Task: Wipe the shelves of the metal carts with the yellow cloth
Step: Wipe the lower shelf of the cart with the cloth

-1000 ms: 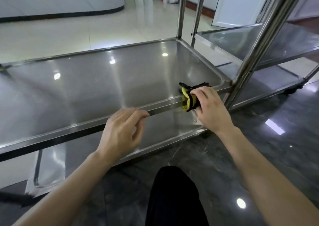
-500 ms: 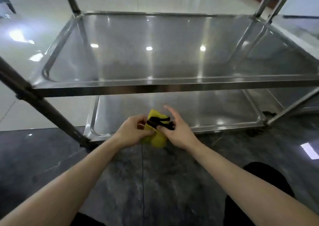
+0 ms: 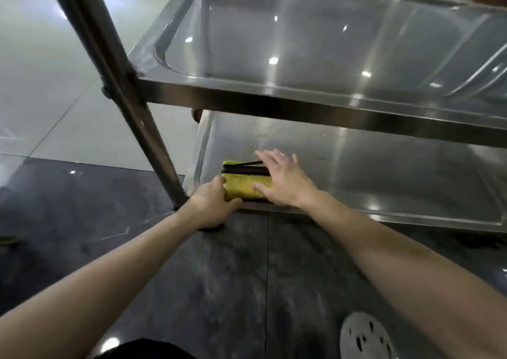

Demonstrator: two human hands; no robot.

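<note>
Yellow cloth [image 3: 244, 188]: folded into a flat oblong, a dark band along its far edge. It is seen lying on the lower shelf [image 3: 384, 177] of the metal cart [image 3: 274, 106], at the near left corner, just inside the front rim.

Left hand [image 3: 211, 202]: the cloth's left end is pinched, thumb on the near side and curled fingers on the far side. The hand is located just beside the base of the slanting corner post [image 3: 109, 65].

Right hand [image 3: 285, 180]: laid flat over the cloth's right end, palm down, fingers straight and spread, tips past the dark band and over the bare steel.

Middle shelf [image 3: 301, 37]: observed above and beyond both hands, bare steel with ceiling lights reflected in it.

Surroundings: dark polished floor [image 3: 233, 276] under the forearms; pale tiles [image 3: 41, 84] recorded to the left. A white perforated shoe [image 3: 365, 336] is noted at lower right.
</note>
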